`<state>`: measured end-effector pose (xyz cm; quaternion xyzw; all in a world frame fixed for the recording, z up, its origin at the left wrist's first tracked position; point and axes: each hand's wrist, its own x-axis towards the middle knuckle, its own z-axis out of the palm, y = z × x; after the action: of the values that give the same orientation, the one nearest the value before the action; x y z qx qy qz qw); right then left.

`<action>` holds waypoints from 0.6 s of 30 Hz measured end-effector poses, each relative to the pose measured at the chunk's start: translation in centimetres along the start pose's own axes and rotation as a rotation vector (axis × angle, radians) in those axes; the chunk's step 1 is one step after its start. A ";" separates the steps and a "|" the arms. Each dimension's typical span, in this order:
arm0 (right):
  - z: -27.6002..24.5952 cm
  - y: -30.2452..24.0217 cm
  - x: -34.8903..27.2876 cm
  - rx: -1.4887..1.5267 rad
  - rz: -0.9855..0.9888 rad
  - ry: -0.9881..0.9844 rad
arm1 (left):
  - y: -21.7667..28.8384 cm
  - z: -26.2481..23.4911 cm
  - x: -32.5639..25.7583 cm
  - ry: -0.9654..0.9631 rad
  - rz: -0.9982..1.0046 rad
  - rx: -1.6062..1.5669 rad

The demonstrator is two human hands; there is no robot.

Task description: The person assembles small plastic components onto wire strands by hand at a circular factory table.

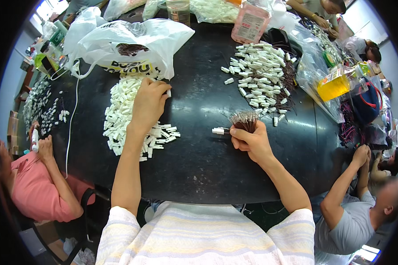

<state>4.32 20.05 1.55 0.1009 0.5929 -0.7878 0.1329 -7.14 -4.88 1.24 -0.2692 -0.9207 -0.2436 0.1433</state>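
My left hand (148,104) is closed in a pinch over a heap of loose white plastic connector housings (119,106). A single small white connector housing (169,93) shows at its fingertips. My right hand (251,140) is shut on a bundle of thin dark brown wires (244,120), whose bare metal tips fan out above the fist. A white connector (218,131) sticks out to the left of that fist, apparently at the end of a wire. Farther right lies a pile of white connectors with brown wires (263,73).
A white plastic bag (93,42) stands behind the left heap. At the back are a pink-labelled bottle (251,23) and a clear cup (178,12). A bottle of yellow liquid (334,85) lies on the right. Co-workers sit left (44,187) and right (353,221). A white cord (72,119) crosses the black table.
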 end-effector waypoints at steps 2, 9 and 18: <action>-0.1 0.1 0.0 0.006 -0.008 0.008 | 0.4 0.0 0.1 -0.017 0.021 -0.028; 0.0 0.3 0.1 -0.011 -0.027 0.000 | 3.7 1.7 -0.3 -0.168 0.125 -0.266; 0.1 0.4 0.0 -0.029 -0.029 0.029 | 6.5 2.2 -1.8 -0.285 -0.085 -0.781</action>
<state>4.46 19.81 1.25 0.1016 0.6074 -0.7795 0.1145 -2.28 0.33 1.11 -0.2960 -0.7799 -0.5406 -0.1088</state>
